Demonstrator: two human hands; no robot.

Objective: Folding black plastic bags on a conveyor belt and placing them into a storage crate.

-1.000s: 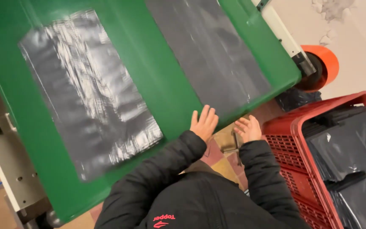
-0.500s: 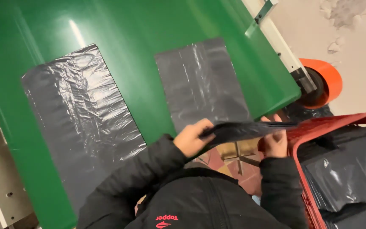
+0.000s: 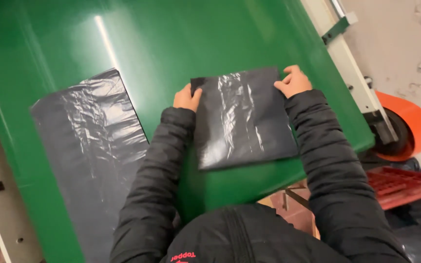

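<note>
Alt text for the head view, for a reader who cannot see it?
Both hands, left and right, press the far corners of a folded black plastic bag flat on a green table. A second black bag lies flat to the left; a red crate sits lower right.

Single view, worn on the head, looking steeply down and slightly forward over the wearer's own chest and black sleeves. Close range: left hand (image 3: 187, 99) and right hand (image 3: 294, 81) near mid-frame, both pressed on the far corners of a folded black plastic sheet (image 3: 242, 117). Green table (image 3: 171, 39) filling most of the frame, tilted, far edge running off the top. Right margin taking in an orange wheel (image 3: 415, 124) and a red crate (image 3: 403, 182) lower down. No second view to overlap with.
</note>
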